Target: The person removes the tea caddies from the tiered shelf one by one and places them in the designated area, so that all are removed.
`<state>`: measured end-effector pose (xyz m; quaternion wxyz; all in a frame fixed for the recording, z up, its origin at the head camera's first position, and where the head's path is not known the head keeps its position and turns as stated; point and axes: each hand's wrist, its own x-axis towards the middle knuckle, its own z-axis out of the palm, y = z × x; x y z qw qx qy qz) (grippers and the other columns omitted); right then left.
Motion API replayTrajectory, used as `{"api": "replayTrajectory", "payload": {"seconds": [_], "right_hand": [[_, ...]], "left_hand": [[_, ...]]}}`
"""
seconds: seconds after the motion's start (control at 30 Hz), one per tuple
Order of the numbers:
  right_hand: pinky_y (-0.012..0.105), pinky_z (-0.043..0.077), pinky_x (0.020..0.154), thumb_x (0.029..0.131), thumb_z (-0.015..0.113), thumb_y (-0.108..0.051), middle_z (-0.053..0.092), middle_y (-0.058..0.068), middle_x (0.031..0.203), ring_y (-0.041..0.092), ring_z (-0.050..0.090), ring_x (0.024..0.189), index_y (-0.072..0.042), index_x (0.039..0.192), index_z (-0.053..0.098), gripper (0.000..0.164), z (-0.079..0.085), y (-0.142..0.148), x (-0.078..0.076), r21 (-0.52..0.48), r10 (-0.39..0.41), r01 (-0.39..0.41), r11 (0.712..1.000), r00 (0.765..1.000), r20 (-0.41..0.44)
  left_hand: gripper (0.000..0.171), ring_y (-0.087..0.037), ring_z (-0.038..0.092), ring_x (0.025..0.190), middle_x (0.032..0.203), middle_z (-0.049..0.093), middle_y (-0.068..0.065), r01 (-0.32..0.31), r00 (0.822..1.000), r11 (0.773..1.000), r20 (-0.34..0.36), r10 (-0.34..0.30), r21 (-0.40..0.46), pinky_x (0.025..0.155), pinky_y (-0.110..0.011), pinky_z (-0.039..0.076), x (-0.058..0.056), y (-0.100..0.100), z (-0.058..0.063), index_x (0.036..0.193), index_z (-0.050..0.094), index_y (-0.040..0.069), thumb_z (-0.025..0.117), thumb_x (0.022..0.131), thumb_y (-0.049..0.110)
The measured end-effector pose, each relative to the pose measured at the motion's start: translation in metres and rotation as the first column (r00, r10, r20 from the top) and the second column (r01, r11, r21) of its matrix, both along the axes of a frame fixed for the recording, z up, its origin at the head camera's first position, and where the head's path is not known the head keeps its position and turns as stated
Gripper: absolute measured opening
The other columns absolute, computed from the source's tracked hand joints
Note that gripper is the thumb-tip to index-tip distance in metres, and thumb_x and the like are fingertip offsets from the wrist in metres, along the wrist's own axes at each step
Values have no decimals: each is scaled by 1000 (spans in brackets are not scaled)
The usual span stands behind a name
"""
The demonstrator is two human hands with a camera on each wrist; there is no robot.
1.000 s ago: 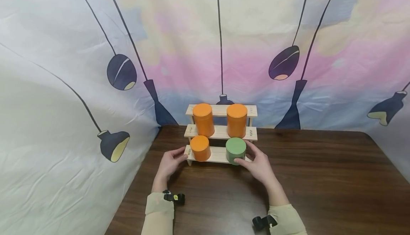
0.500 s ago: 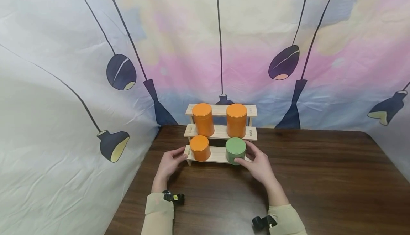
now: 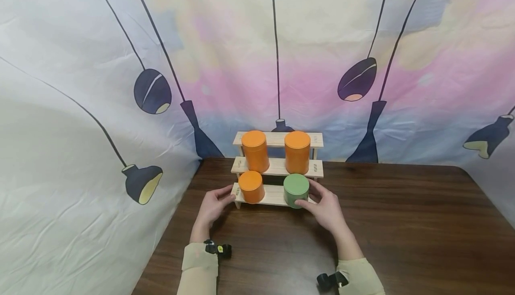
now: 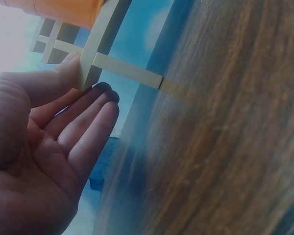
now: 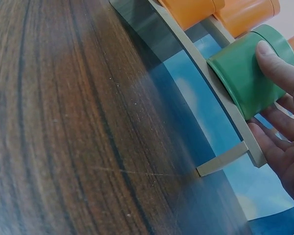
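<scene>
A three-step light wooden rack [image 3: 276,195] stands on the table. My right hand [image 3: 327,206] holds a short green lidded tin [image 3: 296,191] at the right end of the lowest step, thumb on its front and the other fingers behind. In the right wrist view the green tin [image 5: 257,73] has its base right at the board. My left hand [image 3: 213,205] pinches the left end of that same step, its thumb on the board and the other fingers under it in the left wrist view. Beside the green tin, toward the left, is a short orange tin [image 3: 251,187].
Two taller orange tins, one on the left [image 3: 255,152] and one on the right [image 3: 297,153], stand on the middle step. The dark wooden table [image 3: 402,223] stretches out to the right. A printed cloth [image 3: 322,76] hangs behind and at the sides.
</scene>
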<state>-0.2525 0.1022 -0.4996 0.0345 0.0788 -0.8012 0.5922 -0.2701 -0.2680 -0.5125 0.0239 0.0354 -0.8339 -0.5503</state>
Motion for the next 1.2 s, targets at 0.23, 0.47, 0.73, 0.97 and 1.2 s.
{"api": "replayTrajectory", "payload": {"seconds": [0.23,0.47,0.73,0.97,1.2], "right_hand": [[45,57,104,82,96,-29,64,19,146,36,64,133,-8,152,59,82,-1,1,0,-13,0,0,1000,1000,0],[42,57,103,82,97,-27,64,20,146,36,63,134,-7,152,58,83,1,3,2,-34,11,-11,999,1000,2],[39,56,104,82,97,-27,64,19,145,35,62,135,-6,152,58,83,2,4,2,-33,16,-16,999,1000,-3],[38,56,104,81,97,-26,65,19,145,34,62,135,-6,151,59,82,3,4,3,-36,16,-16,999,1000,-7],[37,59,99,81,97,-25,60,21,151,36,65,132,-6,153,57,84,5,6,3,-40,17,-17,999,1000,10]], "left_hand": [[44,-30,66,131,142,68,-16,-10,1000,1000,3,10,-3,113,-51,50,0,1,0,143,68,4,76,101,14],[43,-31,67,130,142,68,-17,-5,1000,1000,-4,5,-8,112,-50,50,1,1,1,143,68,3,76,101,14],[43,-30,67,129,141,68,-17,5,1000,1000,-12,-5,-5,111,-49,51,1,0,0,143,68,3,76,101,12],[43,-31,67,130,141,68,-18,8,1000,1000,-22,-8,-4,111,-49,51,0,0,0,142,68,2,76,101,12],[44,-32,67,129,142,67,-19,9,1000,1000,-27,-8,21,109,-46,53,2,1,-1,143,67,1,76,101,11]]}}
